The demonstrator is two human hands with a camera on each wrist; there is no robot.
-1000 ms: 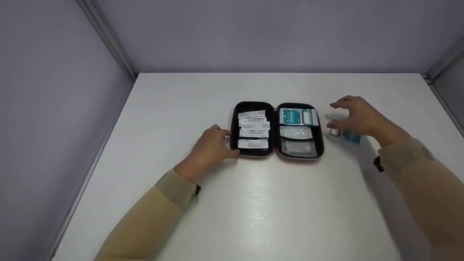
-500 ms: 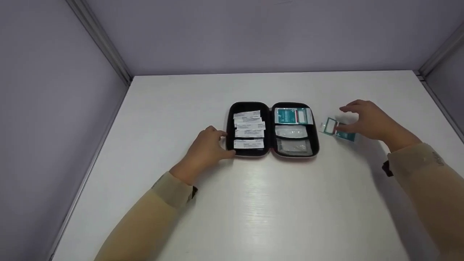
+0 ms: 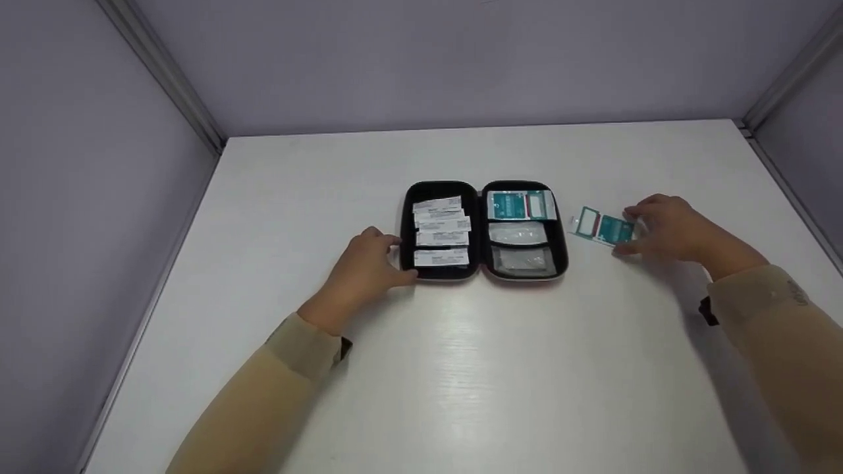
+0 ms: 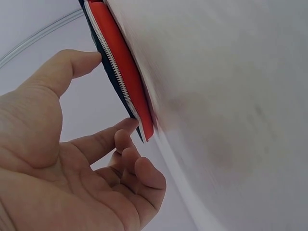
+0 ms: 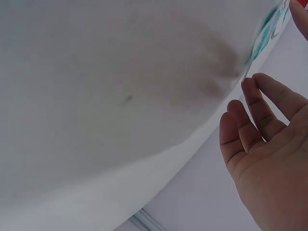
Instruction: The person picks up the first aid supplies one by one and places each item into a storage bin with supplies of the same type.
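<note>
A hard-shell zip case lies open like a book in the head view. White strip packets fill its left half. In its right half sit a teal-and-white packet and clear packets. My left hand touches the case's left edge with thumb and index fingertips; the left wrist view shows the red shell and white zipper there. A second teal-and-white packet lies right of the case. My right hand has spread thumb and fingers around its right end, fingertips near or touching the packet's edge.
The white table extends around the case and ends at a back wall. Another wall stands along the left side, and a third at the right.
My right hand has shifted right relative to the second packet and come down beside its right end. More of that packet shows now. My left hand stays at the case; the head view has shifted slightly.
</note>
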